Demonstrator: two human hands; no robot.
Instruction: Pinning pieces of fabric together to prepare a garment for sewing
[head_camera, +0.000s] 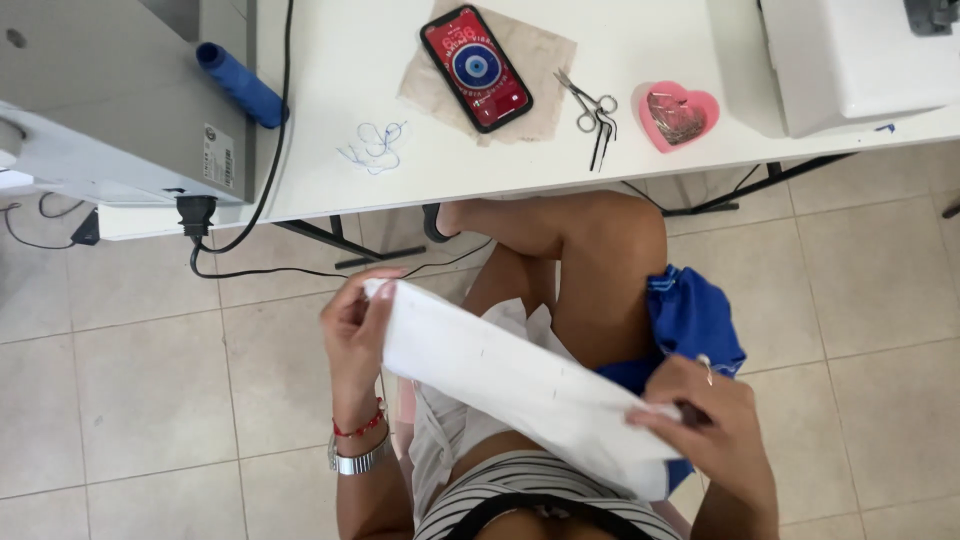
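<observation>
White cloth (500, 375) between both hands' fingers (375, 290)

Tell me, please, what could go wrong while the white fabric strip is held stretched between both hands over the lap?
The blue cloth sits loosely on the thigh's outer edge and could slide to the floor. The left hand pinches only a corner of the white fabric strip, so a tug from the right hand might free it. The scissors lie near the table edge.
</observation>
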